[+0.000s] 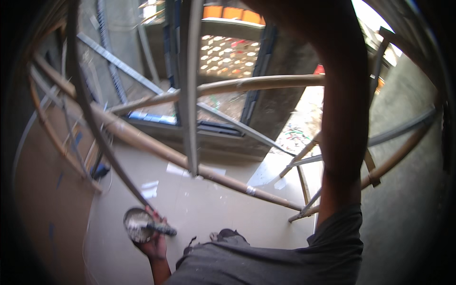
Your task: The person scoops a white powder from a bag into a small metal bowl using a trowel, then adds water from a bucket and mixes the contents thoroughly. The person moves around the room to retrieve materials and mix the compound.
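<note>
Low on the left, my left hand [154,246] is closed around a round bowl [127,222] from below, fingers showing at its right side. White paste [138,223] lies in the bowl, thick and smeared. A tool with a dark handle [165,229] rests across the rim, the handle pointing right; its other end is in the paste and its kind is unclear. Rising past the right side of the view is my right arm [344,128], bent upward. The right hand lies beyond the upper edge, so whatever it holds or touches is hidden.
Bamboo poles [223,180] and grey metal strips [192,95] cross the space in front of me. One long strip [107,152] runs down close to the bowl. Below is a pale floor [190,209] with white scraps [149,189]. A dark-framed opening [221,126] stands ahead.
</note>
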`<state>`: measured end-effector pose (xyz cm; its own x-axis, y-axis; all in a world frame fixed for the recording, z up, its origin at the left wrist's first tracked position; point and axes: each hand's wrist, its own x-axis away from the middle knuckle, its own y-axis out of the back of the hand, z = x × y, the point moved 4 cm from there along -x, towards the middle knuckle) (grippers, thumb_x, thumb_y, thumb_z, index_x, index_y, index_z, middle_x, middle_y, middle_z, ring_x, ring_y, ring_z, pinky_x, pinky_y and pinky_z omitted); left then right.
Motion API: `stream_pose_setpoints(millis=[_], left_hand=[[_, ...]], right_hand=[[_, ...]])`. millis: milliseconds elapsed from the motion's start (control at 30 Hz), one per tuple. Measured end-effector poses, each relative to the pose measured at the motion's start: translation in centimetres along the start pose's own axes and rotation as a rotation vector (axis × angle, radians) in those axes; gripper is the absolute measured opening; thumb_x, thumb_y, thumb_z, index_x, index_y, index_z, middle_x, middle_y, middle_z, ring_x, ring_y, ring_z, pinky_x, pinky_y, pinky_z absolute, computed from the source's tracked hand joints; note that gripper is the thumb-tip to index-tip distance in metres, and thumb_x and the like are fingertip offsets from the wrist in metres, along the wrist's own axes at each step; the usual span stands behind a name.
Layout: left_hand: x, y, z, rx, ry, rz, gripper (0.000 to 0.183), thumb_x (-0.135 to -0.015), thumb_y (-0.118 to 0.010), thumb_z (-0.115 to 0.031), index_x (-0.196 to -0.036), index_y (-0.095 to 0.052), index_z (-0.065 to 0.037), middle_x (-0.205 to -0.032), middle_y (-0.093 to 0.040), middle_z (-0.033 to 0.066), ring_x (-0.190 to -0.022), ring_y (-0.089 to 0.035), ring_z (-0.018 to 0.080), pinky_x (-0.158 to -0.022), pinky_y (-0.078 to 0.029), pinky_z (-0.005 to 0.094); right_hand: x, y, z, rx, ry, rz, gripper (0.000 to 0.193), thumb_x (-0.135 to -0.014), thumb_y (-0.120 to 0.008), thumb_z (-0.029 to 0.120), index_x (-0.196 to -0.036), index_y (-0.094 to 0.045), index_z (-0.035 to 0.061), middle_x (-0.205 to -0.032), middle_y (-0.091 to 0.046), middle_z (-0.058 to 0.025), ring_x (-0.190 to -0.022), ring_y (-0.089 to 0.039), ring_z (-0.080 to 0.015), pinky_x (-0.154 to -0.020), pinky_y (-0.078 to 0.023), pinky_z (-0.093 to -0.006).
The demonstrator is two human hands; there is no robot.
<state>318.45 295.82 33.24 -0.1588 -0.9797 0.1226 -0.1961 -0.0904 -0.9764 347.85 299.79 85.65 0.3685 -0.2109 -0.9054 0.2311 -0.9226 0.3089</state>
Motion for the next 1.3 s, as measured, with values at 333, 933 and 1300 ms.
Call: stream_pose_setpoints(millis=[333,933,1300], left_hand=[[-1.5,-0.9,0.4,0.090,0.078,0.068,0.074,-0.096,-0.043,-0.064,-0.147,-0.041,-0.011,-0.145,-0.049,0.0142,-0.133,-0.048,0.0322,-0.112,-0.036,0.0532],[1.4,0.9,-5.3,0.162,0.013,0.005,0.075,-0.099,-0.037,-0.063,-0.149,-0.038,-0.008,-0.146,-0.048,0.0159,-0.135,-0.048,0.0310,-0.113,-0.039,0.0514],[1.4,1.8,-5.4,0.336,0.025,0.059,0.073,-0.100,-0.035,-0.063,-0.146,-0.041,-0.007,-0.141,-0.051,0.0164,-0.132,-0.051,0.0304,-0.111,-0.042,0.0494]], right_hand=[[22.7,-10.4,24.8,-0.561,0.217,1.341,0.038,-0.088,-0.073,0.032,-0.110,-0.061,0.0027,-0.099,-0.067,-0.0151,-0.084,-0.069,-0.0295,-0.066,-0.056,-0.0395],[14.5,-14.1,30.9,-0.402,0.532,0.984,0.011,-0.081,-0.078,0.023,-0.088,-0.077,0.0144,-0.070,-0.065,0.0006,-0.067,-0.061,-0.0129,-0.061,-0.051,-0.0287],[19.0,-14.8,35.9,-0.327,0.861,0.954,0.008,-0.085,-0.069,0.019,-0.084,-0.070,0.0113,-0.091,-0.067,0.0014,-0.088,-0.057,-0.0138,-0.074,-0.047,-0.0304]])
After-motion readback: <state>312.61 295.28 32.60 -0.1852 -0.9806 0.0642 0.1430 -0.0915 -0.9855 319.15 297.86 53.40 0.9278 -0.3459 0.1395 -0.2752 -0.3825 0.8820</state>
